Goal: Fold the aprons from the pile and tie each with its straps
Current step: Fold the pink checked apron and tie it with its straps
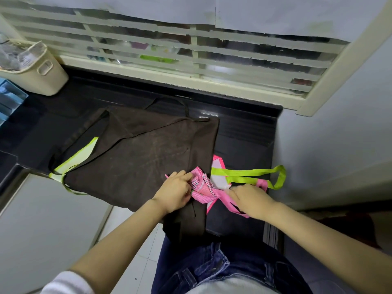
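Pink apron (201,187): lying bundled, lower centre, on the brown apron (137,155) over the table (244,134).
Left grip (176,187): pinching the bundle, keeping its folds from opening.
Right grip (252,198): closing on the pink strap (232,205), likely for tying.

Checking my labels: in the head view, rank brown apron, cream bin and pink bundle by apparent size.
1. Brown apron.
2. Cream bin.
3. Pink bundle.
Bin and bundle look close; the bin sits farther, so unsure.
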Tool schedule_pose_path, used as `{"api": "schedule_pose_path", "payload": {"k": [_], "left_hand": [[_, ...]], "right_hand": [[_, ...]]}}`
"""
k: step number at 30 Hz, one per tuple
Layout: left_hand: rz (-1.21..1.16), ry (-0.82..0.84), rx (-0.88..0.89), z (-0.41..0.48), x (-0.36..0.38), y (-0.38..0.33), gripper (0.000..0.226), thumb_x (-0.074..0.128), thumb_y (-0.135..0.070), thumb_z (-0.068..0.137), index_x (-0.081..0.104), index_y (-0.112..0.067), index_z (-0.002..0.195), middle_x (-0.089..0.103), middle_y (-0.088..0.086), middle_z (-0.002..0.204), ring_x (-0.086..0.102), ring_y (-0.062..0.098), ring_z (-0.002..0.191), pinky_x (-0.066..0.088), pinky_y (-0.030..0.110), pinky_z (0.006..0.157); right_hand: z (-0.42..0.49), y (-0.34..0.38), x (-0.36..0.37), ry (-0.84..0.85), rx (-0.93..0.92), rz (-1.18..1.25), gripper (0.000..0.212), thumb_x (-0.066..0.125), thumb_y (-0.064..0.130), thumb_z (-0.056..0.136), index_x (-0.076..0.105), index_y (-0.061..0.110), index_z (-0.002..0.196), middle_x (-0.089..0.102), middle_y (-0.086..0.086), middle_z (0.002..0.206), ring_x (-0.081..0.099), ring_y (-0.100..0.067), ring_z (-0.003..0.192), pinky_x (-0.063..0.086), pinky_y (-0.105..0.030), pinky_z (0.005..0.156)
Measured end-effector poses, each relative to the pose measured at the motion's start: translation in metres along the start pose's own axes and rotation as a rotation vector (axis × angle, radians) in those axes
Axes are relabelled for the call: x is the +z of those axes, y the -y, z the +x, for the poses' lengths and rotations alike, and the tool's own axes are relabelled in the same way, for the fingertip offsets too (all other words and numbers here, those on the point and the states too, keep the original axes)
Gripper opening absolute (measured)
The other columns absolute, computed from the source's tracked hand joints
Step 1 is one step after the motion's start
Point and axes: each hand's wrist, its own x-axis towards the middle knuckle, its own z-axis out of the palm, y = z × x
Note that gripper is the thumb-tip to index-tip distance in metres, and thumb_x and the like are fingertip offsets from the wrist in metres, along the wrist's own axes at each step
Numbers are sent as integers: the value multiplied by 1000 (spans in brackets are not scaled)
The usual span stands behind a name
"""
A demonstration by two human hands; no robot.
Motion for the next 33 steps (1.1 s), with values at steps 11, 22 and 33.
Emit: {"api": "schedule_pose_path", "payload": {"k": [11, 22, 33], "left_hand": [[45, 61, -1, -2, -3, -4, 14, 75, -15, 57, 63, -15, 49, 62, 2, 82, 55, 23, 68, 28, 27, 59], [228, 73, 50, -7, -6, -15, 22, 86, -26, 46, 65, -22, 48, 63, -7, 79, 55, 15, 64, 23, 25, 60], [189, 72, -19, -5, 2, -16, 20, 85, -27, 48, 66, -23, 47, 62, -8, 78, 53, 15, 63, 37, 21, 53]], "right_hand": [[40, 9, 4, -76, 49, 12, 19, 47, 15, 94, 58, 13, 109, 53, -6, 118, 52, -25, 112, 41, -33, 85], [61, -3, -63, -176, 107, 414, 13, 53, 9, 89, 63, 8, 97, 69, -12, 99, 63, -31, 96, 47, -34, 80], [87, 43, -105, -371, 98, 737, 37, 50, 3, 86, 49, 4, 123, 59, -12, 119, 51, -24, 113, 35, -17, 86]]}}
